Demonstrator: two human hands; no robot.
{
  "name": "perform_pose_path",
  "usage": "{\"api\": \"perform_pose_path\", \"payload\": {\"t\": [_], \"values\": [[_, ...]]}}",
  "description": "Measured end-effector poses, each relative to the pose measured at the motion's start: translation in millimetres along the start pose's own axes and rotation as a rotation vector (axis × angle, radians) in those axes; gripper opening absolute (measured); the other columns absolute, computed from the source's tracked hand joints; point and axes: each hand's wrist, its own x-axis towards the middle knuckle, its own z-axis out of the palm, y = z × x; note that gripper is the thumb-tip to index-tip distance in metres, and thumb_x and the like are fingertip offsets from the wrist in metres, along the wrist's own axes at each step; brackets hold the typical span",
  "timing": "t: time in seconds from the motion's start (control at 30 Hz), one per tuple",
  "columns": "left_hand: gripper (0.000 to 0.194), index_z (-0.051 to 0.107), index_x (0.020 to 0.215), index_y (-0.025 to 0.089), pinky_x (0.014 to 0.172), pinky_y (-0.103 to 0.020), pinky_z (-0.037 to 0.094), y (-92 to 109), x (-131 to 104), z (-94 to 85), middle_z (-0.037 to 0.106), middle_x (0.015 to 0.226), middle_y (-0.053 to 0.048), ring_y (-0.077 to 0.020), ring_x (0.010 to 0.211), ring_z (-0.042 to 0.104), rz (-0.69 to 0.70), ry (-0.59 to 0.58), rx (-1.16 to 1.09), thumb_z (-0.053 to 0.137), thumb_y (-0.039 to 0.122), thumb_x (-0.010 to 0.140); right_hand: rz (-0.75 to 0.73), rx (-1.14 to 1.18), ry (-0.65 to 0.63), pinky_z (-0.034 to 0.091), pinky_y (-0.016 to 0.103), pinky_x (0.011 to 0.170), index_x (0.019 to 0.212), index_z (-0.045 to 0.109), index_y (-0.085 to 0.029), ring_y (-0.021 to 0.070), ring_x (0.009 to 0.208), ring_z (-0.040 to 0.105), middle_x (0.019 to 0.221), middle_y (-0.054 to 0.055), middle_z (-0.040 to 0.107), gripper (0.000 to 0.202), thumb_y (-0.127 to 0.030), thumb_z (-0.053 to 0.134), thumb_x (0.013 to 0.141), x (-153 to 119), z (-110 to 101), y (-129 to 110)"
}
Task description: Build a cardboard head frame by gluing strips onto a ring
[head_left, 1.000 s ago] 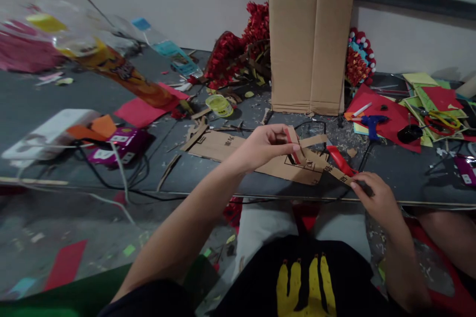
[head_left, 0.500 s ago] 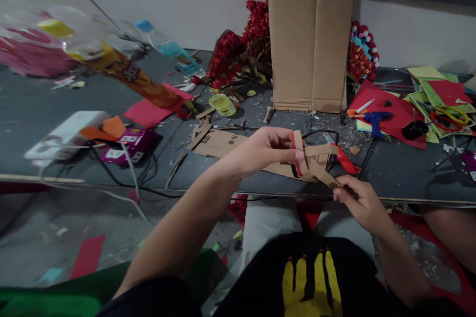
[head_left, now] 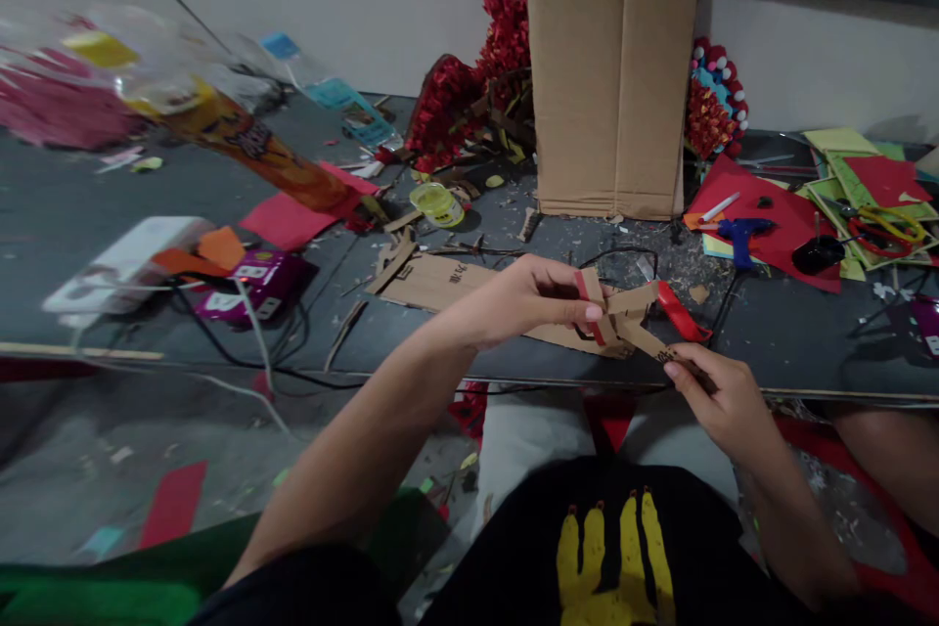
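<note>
My left hand [head_left: 539,295] pinches the red-edged end of a folded cardboard strip [head_left: 635,325] between thumb and fingers. The free end of that strip, with dark printed marks, is gripped by my right hand [head_left: 711,381], lower and to the right. Its arms cross and spread in a forked shape above the table's front edge. Beneath my left hand lies a flat printed cardboard piece [head_left: 440,282]. A red ribbon-like strip [head_left: 679,311] rests just beyond my right hand. Whether the held cardboard is one piece or several joined ones, I cannot tell.
A tall cardboard panel [head_left: 616,68] stands at the back. To the right are a blue glue gun [head_left: 742,237], scissors [head_left: 891,227] and coloured paper [head_left: 784,215]. On the left lie a white power strip [head_left: 128,264], cables, a purple packet [head_left: 256,289] and an orange-labelled bottle [head_left: 249,142].
The forked cardboard has turned slightly in my hands, and my right hand has shifted a little to the right. Both hands keep their hold.
</note>
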Motion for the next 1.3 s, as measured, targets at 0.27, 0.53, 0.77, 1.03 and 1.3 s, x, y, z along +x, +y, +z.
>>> {"api": "perform_pose_path", "payload": {"t": [0.27, 0.53, 0.77, 1.03, 1.3], "values": [[0.015, 0.071, 0.064, 0.017, 0.069, -0.029, 0.054, -3.1, 1.1, 0.0, 0.072, 0.073, -0.006, -0.0172, 0.068, 0.065, -0.001, -0.051, 0.010, 0.073, 0.031, 0.068, 0.002, 0.006, -0.012, 0.052, 0.028, 0.071, 0.098, 0.067, -0.022, 0.0168, 0.073, 0.067, 0.084, 0.004, 0.072, 0.024, -0.037, 0.051, 0.089, -1.1, -0.4, 2.7], [0.011, 0.074, 0.066, 0.017, 0.066, -0.029, 0.055, 0.5, -1.5, 0.9, 0.071, 0.067, -0.005, -0.0180, 0.065, 0.066, -0.047, -0.075, -0.017, 0.075, 0.028, 0.064, 0.078, 0.230, -0.192, 0.048, 0.025, 0.067, 0.083, 0.066, -0.020, 0.0140, 0.070, 0.060, 0.076, 0.001, 0.066, 0.022, -0.039, 0.055, 0.087, 2.0, 0.9, 2.7], [0.020, 0.071, 0.062, 0.013, 0.050, -0.020, 0.048, -0.5, 0.6, 2.2, 0.064, 0.054, -0.001, -0.0116, 0.051, 0.058, -0.102, 0.019, -0.176, 0.083, 0.024, 0.050, 0.276, 0.870, -0.374, 0.039, 0.016, 0.043, 0.126, 0.053, -0.026, 0.0123, 0.075, 0.063, 0.106, 0.006, 0.065, 0.053, -0.041, 0.067, 0.077, 9.0, 21.5, 10.1], [0.025, 0.070, 0.065, 0.010, 0.050, -0.017, 0.044, 3.5, 4.3, -0.9, 0.065, 0.058, -0.001, -0.0077, 0.052, 0.055, -0.121, 0.021, -0.271, 0.085, 0.024, 0.050, 0.320, 0.990, -0.329, 0.032, 0.016, 0.041, 0.071, 0.063, -0.016, 0.0040, 0.042, 0.044, 0.059, 0.002, 0.068, 0.030, -0.044, 0.072, 0.073, 10.9, 28.8, 4.2], [0.029, 0.072, 0.075, 0.010, 0.056, -0.020, 0.047, -2.3, 9.7, -3.6, 0.069, 0.066, -0.004, -0.0100, 0.058, 0.059, -0.129, -0.023, -0.218, 0.084, 0.026, 0.054, 0.246, 0.737, -0.188, 0.045, 0.023, 0.056, 0.069, 0.070, -0.018, 0.0119, 0.059, 0.059, 0.066, 0.003, 0.070, 0.032, -0.050, 0.072, 0.071, 8.9, 26.0, 9.2]]}}
